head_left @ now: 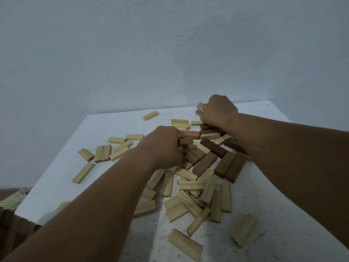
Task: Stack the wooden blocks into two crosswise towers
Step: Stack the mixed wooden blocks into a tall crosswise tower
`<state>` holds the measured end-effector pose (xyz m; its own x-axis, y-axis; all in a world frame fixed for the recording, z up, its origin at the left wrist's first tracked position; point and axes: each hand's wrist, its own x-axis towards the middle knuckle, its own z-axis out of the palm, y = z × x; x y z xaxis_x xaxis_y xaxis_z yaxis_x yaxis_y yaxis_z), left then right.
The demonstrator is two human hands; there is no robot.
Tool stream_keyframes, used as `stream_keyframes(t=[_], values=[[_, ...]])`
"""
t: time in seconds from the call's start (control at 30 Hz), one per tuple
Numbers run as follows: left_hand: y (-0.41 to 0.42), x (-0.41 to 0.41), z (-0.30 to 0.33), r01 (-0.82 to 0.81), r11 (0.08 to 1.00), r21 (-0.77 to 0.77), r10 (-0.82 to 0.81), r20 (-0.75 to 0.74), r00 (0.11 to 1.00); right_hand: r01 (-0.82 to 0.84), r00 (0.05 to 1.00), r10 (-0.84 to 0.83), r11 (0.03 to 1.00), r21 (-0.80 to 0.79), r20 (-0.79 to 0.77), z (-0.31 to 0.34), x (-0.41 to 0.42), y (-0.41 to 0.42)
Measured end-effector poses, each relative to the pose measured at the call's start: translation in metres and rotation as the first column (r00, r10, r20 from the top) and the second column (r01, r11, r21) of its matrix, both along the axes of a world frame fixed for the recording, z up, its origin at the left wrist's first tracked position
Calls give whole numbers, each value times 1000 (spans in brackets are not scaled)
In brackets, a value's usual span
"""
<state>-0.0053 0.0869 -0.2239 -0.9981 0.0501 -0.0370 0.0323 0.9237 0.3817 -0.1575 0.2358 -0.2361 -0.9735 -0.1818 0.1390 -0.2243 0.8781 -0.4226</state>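
A pale rectangular wooden block (pixel 184 244) lies nearest on the white counter (pixel 56 176), amid scattered blocks. The left hand (pixel 162 146) grips dark brown wooden blocks (pixel 189 137); farther back, the right hand (pixel 219 110) clutches pale ones (pixel 199 108).

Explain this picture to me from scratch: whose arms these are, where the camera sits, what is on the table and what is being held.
There is no machine here. One camera, worn on a person's head, looks forward and down at their own bare arms. The white table stands against a wall and carries a loose scatter of wooden blocks: many pale blocks and some brown blocks. No tower stands yet. The left hand has its fingers curled round a brown piece. The right hand grips pale pieces at the far side.
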Motion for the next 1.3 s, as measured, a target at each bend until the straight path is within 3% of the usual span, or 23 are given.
stream_keyframes(t=[0.13, 0.2, 0.3, 0.47, 0.6, 0.73, 0.87, 0.93, 1.0, 1.1, 1.3], values=[[2, -2, -3, -1, 1000, 24, 2, -43, 999, 10, 996, -21, 992, -123, -86, 2, 2, 13], [3, -3, -6, 3, 999, 42, -1, -35, 999, -28, 999, 14, 954, -299, -49, 11, 14, 23], [7, -2, -5, -9, 998, 55, 12, -41, 999, 94, 964, 105, 725, -682, 245, 32, 52, 38], [10, 5, 2, -19, 1000, 5, 19, -25, 999, 329, 800, 256, 569, -754, 542, 46, 101, 66], [12, 31, 17, -74, 997, -17, 72, -99, 992, 334, 734, 401, 490, -805, 548, 47, 133, 82], [12, 85, 24, -228, 970, 78, 239, -165, 957, 283, 725, 371, 607, -742, 580, 42, 171, 77], [9, 147, 11, -274, 962, 24, 274, -117, 954, 179, 776, 309, 728, -662, 550, 38, 216, 60], [8, 173, 2, -293, 956, 28, 294, -106, 950, 42, 884, 219, 843, -536, 414, 32, 237, 50], [6, 192, -7, -308, 951, 10, 307, -96, 947, -80, 976, 132, 957, -279, 176, 22, 251, 41], [4, 209, -18, -330, 944, 22, 330, -95, 939, -75, 997, 75, 996, -52, -8, 15, 266, 30], [-2, 234, -18, -279, 959, 40, 282, -125, 951, -54, 999, 52, 979, -197, -13, 4, 282, 28]])
